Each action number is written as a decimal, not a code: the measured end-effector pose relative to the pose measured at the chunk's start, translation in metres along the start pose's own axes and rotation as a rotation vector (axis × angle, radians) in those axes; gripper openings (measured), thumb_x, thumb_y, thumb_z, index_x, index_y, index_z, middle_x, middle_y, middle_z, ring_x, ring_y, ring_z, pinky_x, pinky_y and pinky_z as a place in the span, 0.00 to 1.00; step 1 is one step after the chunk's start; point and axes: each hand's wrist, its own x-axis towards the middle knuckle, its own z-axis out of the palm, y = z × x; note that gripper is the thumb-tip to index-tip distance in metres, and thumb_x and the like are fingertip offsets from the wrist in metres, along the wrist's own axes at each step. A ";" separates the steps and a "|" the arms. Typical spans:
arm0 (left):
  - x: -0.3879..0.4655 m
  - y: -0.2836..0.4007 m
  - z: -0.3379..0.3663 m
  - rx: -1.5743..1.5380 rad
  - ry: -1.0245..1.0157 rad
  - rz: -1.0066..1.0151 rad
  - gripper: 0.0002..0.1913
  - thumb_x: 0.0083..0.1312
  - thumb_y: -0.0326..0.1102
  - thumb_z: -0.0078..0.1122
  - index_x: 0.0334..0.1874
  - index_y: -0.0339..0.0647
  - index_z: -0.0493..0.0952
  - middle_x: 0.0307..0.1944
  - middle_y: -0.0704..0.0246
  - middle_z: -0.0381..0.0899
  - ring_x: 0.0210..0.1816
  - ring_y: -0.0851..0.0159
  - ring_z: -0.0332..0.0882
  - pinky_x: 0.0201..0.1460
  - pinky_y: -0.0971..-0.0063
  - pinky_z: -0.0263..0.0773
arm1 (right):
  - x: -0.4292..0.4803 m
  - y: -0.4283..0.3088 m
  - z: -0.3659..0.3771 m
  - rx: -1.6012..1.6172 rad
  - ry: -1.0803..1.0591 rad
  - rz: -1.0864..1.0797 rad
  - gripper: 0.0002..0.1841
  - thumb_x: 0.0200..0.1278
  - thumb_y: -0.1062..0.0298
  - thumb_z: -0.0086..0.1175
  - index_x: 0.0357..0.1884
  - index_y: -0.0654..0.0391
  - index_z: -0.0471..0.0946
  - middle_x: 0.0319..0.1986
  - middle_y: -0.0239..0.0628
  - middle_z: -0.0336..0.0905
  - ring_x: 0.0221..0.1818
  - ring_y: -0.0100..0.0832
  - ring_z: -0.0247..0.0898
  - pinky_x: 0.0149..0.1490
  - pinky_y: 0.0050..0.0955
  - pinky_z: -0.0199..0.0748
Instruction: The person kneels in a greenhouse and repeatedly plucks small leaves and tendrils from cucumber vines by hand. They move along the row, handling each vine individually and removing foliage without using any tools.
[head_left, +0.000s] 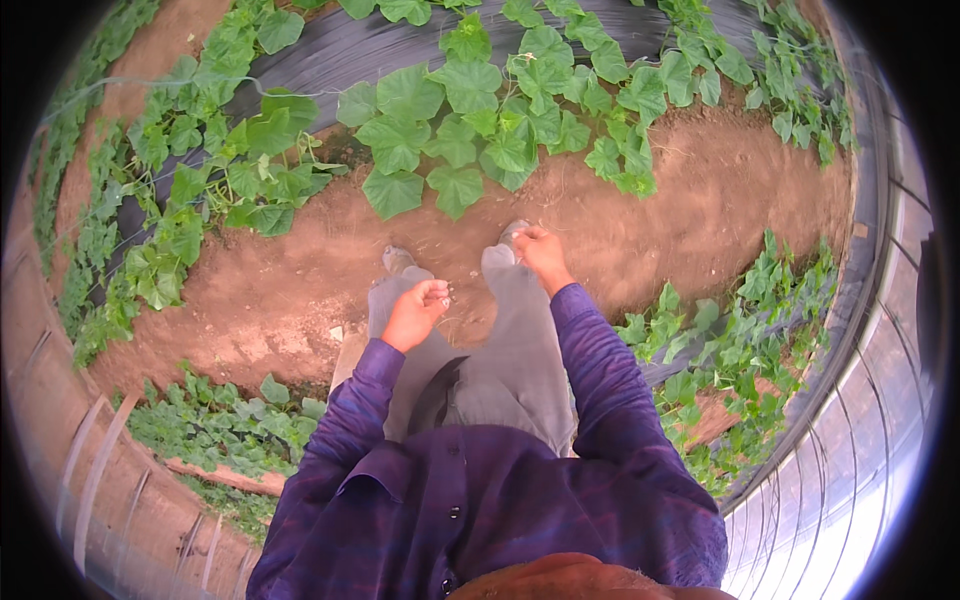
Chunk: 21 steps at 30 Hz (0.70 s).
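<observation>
My left hand (417, 311) is over my left-side thigh and knee, its thumb and fingertips close together; something small and pale may be at the fingertips, too small to tell. My right hand (538, 253) is above the other knee, fingers curled with the tips near each other; whether they hold anything cannot be told. Beyond both hands, broad-leaved green vine plants (457, 142), apparently cucumber, spread over the edge of black plastic mulch film (360, 45). Neither hand touches the leaves.
Bare brown soil (255, 300) forms the path under my feet. A thin pale string (187, 79) crosses the vines at upper left. More vines (225, 420) grow behind me on both sides. The greenhouse's ribbed film wall (832, 465) curves along the right.
</observation>
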 end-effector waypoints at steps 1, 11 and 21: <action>0.020 -0.009 0.001 0.017 -0.005 0.006 0.18 0.71 0.24 0.61 0.62 0.34 0.75 0.54 0.64 0.82 0.55 0.69 0.80 0.58 0.74 0.77 | 0.024 0.007 0.012 -0.091 -0.006 -0.050 0.20 0.67 0.62 0.62 0.56 0.63 0.80 0.40 0.39 0.86 0.41 0.30 0.82 0.47 0.29 0.78; 0.252 -0.072 -0.031 0.366 -0.179 0.240 0.23 0.68 0.32 0.65 0.65 0.36 0.74 0.57 0.59 0.80 0.52 0.61 0.82 0.57 0.67 0.78 | 0.288 0.074 0.140 0.011 0.240 -0.310 0.28 0.74 0.59 0.54 0.68 0.69 0.70 0.62 0.59 0.76 0.65 0.49 0.75 0.68 0.38 0.69; 0.331 -0.051 -0.048 0.646 -0.431 0.645 0.24 0.70 0.38 0.62 0.67 0.42 0.73 0.55 0.58 0.78 0.59 0.55 0.78 0.62 0.62 0.73 | 0.428 0.058 0.151 0.372 0.249 -0.218 0.33 0.76 0.57 0.54 0.78 0.50 0.56 0.60 0.43 0.76 0.51 0.36 0.77 0.46 0.39 0.76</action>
